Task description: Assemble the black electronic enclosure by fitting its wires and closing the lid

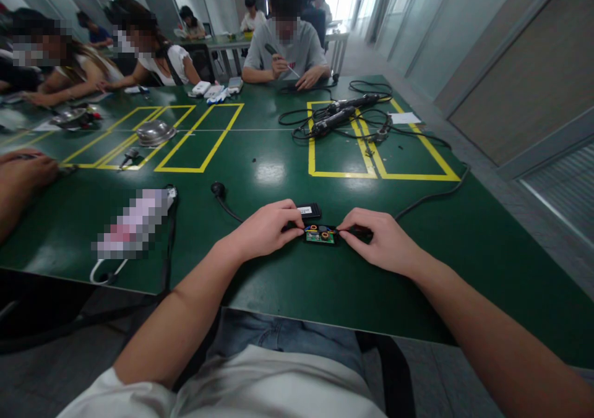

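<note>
A small open black housing point(320, 243) with a green circuit board point(320, 236) and copper-coloured coils lies on the table in front of me. My left hand point(273, 226) is closed in a pinch on the power cord where it meets the housing's left end. On the opposite side, my right hand point(378, 235) pinches the cord at the right end, near thin coloured wires. Fingers partly hide both cord entries. Just behind the housing lies its black cover point(310, 210) with a white label. A black plug point(218, 189) ends the cord on the left.
Black handheld tools point(334, 121) with tangled cords lie at the back right, among yellow tape rectangles point(343, 174). A metal bowl point(155, 132) stands back left. A pixelated pink item point(134, 223) and a strap point(171, 238) lie left. Other people sit around the table.
</note>
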{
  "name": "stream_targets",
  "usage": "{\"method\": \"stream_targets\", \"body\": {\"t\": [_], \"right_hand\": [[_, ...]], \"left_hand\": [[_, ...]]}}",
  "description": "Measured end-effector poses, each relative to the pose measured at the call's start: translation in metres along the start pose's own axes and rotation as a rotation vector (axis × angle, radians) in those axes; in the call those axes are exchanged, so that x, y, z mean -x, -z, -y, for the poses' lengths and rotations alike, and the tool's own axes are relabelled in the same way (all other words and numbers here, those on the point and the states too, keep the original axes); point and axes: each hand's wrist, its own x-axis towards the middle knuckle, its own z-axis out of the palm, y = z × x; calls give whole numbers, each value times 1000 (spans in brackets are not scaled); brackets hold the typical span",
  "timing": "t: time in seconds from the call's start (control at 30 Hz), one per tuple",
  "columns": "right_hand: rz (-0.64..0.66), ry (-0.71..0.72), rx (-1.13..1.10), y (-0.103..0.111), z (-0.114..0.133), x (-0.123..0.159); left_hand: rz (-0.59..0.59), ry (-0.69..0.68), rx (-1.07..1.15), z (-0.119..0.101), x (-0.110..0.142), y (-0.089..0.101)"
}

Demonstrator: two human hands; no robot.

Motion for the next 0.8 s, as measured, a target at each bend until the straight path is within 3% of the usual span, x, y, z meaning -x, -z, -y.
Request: {"method": "stream_targets", "body": {"t": [0.4, 0.6, 0.7, 0.8], "right_hand": [[43, -69, -21, 2, 1, -1], [32, -32, 18, 2, 0, 0], [28, -13, 65, 0, -1, 0], [10, -26, 100, -2, -4, 1]], "left_hand": [[16, 7, 3, -2, -1, 1], [-84, -33, -83, 0, -3, -2], [-132, 17, -115, 5, -8, -8], [-79, 94, -109, 13, -13, -12]]}}
